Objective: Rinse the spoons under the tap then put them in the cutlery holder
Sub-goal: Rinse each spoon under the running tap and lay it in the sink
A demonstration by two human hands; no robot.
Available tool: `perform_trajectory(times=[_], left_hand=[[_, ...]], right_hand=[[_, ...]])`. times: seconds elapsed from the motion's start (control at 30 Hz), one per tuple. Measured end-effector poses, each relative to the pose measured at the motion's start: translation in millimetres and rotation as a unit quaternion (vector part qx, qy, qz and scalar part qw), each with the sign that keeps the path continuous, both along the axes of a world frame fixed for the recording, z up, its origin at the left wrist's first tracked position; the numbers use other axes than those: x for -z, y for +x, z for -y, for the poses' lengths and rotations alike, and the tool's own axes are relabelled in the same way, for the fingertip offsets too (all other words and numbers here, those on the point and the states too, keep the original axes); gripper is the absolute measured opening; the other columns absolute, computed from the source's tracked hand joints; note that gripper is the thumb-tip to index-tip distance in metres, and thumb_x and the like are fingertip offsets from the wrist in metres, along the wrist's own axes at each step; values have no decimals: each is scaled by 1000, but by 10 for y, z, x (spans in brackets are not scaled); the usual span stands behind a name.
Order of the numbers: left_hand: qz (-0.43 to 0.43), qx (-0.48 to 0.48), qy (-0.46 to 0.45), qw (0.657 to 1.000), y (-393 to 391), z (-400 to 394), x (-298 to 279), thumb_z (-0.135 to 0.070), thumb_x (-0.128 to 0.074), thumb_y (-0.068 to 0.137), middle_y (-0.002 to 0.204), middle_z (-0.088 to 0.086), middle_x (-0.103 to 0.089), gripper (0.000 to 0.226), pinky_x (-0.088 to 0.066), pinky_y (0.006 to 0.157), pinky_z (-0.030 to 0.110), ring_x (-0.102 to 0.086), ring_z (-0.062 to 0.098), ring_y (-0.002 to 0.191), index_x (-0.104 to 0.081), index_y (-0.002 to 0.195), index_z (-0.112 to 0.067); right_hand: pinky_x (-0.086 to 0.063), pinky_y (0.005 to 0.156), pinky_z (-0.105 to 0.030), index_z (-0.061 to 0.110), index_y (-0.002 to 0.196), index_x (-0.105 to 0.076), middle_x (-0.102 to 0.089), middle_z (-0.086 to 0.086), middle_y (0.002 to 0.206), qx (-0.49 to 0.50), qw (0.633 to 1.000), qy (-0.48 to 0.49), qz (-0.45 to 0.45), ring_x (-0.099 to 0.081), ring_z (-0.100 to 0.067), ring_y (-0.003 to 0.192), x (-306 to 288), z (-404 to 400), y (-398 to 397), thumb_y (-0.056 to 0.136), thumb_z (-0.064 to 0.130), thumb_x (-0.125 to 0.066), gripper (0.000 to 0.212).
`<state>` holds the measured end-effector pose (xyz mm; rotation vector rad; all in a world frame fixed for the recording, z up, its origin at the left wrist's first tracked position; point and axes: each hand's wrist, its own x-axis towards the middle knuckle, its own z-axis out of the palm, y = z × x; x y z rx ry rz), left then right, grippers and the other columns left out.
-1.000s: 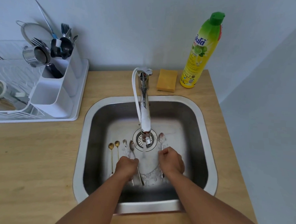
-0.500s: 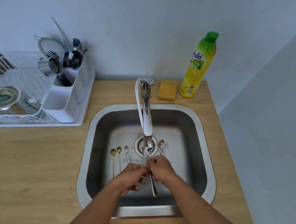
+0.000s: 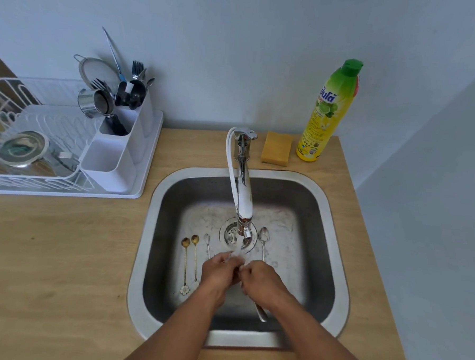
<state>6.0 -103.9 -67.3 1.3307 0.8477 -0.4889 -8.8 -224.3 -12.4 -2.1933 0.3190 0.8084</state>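
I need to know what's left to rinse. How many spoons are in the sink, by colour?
Gold spoons: 2
Silver spoons lying in the sink: 2
Silver spoon held under the tap: 1
Total: 5

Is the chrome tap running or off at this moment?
Running. A pale stream falls from the chrome tap spout onto the silver spoon held between the left hand and the right hand.

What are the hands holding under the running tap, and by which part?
A silver metal spoon: the right hand grips its handle, whose end sticks out below the wrist. The left hand closes on the bowl end, hidden by fingers and water.
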Motion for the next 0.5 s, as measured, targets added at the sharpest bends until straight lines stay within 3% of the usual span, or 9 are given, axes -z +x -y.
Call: perform_trajectory(times=[0.1, 0.23, 0.4, 0.5], left_hand=[[3, -43, -4, 999, 17, 21, 39, -7, -73, 94, 90, 19, -81, 6, -64, 69, 36, -73, 23, 71, -78, 93, -3], [-5, -77, -1, 997, 64, 74, 41, -28, -69, 100, 75, 7, -81, 28, -60, 71, 36, -73, 21, 70, -79, 84, -8], [-43, -120, -69, 989, 90, 99, -21, -22, -62, 104, 84, 10, -81, 26, -57, 67, 33, -74, 23, 68, -75, 105, 0], [-46, -150, -143, 977, 79, 93, -98, -6, -58, 104, 102, 20, -79, 22, -62, 76, 36, -77, 28, 84, -68, 122, 1]], right_hand=[[-52, 69, -37, 20, 74, -63, -75, -5, 81, -12, 1000, -6, 14, -67, -23, 73, -14, 15, 2, 99, 33, -46, 33], [-45, 63, -33, 23, 73, -58, -71, 0, 76, 2, 1000, -9, 29, -64, -19, 70, 31, 33, -8, 100, 38, -49, 33], [-49, 60, -34, 21, 74, -59, -70, -1, 74, 39, 998, 17, 41, -62, -18, 63, 112, 43, 8, 100, 33, -49, 31], [-45, 53, -31, 21, 70, -59, -65, 4, 63, 59, 996, 46, 47, -55, -12, 52, 139, 58, 34, 100, 31, -50, 33]])
